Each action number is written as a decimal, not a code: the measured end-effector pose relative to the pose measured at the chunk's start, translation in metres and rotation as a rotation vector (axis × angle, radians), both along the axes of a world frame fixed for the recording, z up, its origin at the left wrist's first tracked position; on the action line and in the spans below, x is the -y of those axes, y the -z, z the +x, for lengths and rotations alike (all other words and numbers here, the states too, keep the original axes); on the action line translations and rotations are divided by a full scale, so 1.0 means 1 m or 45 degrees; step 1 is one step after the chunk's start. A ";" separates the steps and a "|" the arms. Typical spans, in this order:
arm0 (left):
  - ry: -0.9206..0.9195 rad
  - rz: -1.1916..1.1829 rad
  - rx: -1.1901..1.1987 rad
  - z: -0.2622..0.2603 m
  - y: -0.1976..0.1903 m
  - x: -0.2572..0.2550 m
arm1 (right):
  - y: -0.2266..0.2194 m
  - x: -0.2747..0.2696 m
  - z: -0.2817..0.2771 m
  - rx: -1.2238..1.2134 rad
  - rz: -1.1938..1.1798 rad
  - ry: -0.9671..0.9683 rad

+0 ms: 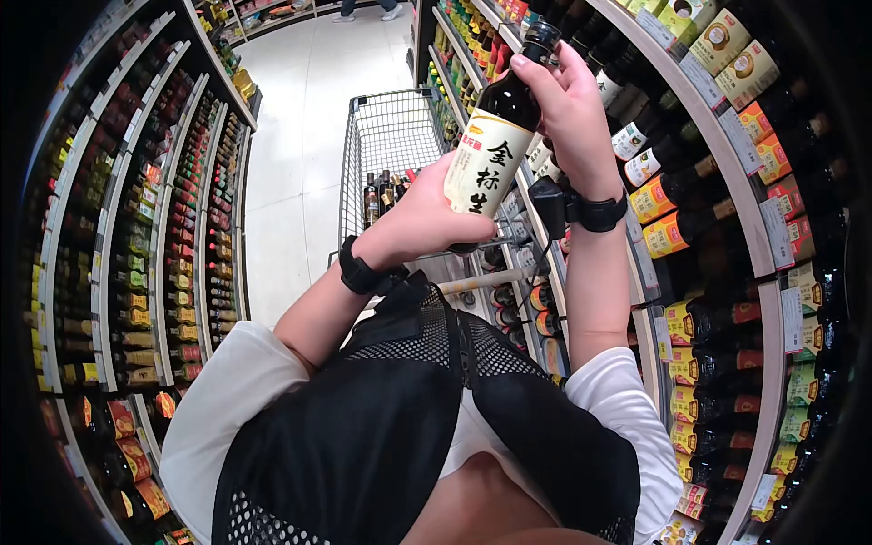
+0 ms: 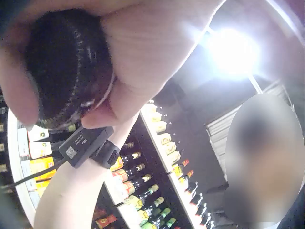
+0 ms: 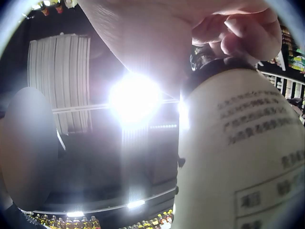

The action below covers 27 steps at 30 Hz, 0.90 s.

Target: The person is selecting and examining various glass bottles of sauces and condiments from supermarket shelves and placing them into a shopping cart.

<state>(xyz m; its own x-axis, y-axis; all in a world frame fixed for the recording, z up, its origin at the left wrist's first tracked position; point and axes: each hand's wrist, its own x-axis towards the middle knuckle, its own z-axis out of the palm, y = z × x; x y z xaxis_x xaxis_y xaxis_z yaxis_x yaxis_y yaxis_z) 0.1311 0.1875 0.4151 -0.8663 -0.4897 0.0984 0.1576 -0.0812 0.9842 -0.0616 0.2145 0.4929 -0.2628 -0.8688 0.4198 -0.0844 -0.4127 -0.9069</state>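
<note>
A dark glass soy sauce bottle [image 1: 495,154] with a cream label and large black characters is held up at a tilt in front of the chest. My left hand [image 1: 422,211] grips its lower part, thumb across the label. Up at the neck, my right hand [image 1: 574,113] holds the bottle just below its dark cap [image 1: 542,36]. The left wrist view shows the bottle's round dark base [image 2: 66,67] between the left thumb and fingers. Small print on the label [image 3: 228,138] fills the right side of the right wrist view.
A wire shopping cart [image 1: 350,136] with several dark bottles [image 1: 386,195] in it stands ahead. Shelves of bottles [image 1: 677,232] rise close on the right, and more shelves [image 1: 173,263] line the left. A pale aisle floor [image 1: 295,118] runs between them; another person's feet [image 1: 391,13] are far ahead.
</note>
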 end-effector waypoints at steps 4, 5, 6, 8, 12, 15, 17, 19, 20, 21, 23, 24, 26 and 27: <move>-0.346 -0.298 0.181 -0.006 0.004 -0.011 | 0.010 0.008 0.005 -0.112 -0.136 0.080; -0.465 -0.417 0.242 -0.007 0.005 -0.013 | 0.013 0.010 0.004 -0.112 -0.135 0.079; -0.515 -0.452 0.282 -0.006 0.003 -0.015 | 0.015 0.013 0.002 -0.059 -0.132 0.058; -0.530 -0.469 0.319 -0.005 -0.002 -0.017 | 0.016 0.013 0.000 -0.009 -0.128 0.035; -0.522 -0.455 0.367 -0.005 -0.001 -0.015 | 0.014 0.014 0.001 -0.021 -0.102 0.030; -0.485 -0.471 0.315 -0.005 0.001 -0.013 | 0.014 0.011 0.002 -0.032 -0.104 0.051; -0.451 -0.435 0.272 -0.006 0.002 -0.012 | 0.014 0.010 0.002 -0.034 -0.123 0.088; -0.396 -0.396 0.222 -0.009 0.004 -0.011 | 0.015 0.008 0.002 -0.014 -0.155 0.120; -0.365 -0.367 0.194 -0.010 0.006 -0.010 | 0.015 0.005 0.002 -0.004 -0.169 0.140; -0.334 -0.336 0.169 -0.011 0.007 -0.009 | 0.014 0.002 0.001 -0.026 -0.182 0.140; -0.258 -0.308 0.206 -0.013 0.006 -0.008 | 0.012 -0.007 0.001 -0.002 -0.149 0.179; -0.209 -0.276 0.193 -0.015 0.008 -0.007 | 0.010 -0.011 -0.001 -0.007 -0.137 0.186; -0.124 -0.237 0.181 -0.019 0.007 -0.006 | 0.010 -0.018 -0.005 -0.004 -0.101 0.231; -0.105 -0.239 0.172 -0.022 0.008 -0.004 | 0.010 -0.021 -0.008 -0.001 -0.077 0.256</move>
<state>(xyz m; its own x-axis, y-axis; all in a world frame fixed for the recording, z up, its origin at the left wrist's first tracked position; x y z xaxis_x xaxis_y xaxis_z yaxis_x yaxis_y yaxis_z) 0.1090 0.1919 0.4067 -0.8357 -0.5434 0.0801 0.0221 0.1125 0.9934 -0.0697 0.2359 0.4828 -0.4280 -0.7720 0.4700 -0.1710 -0.4415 -0.8808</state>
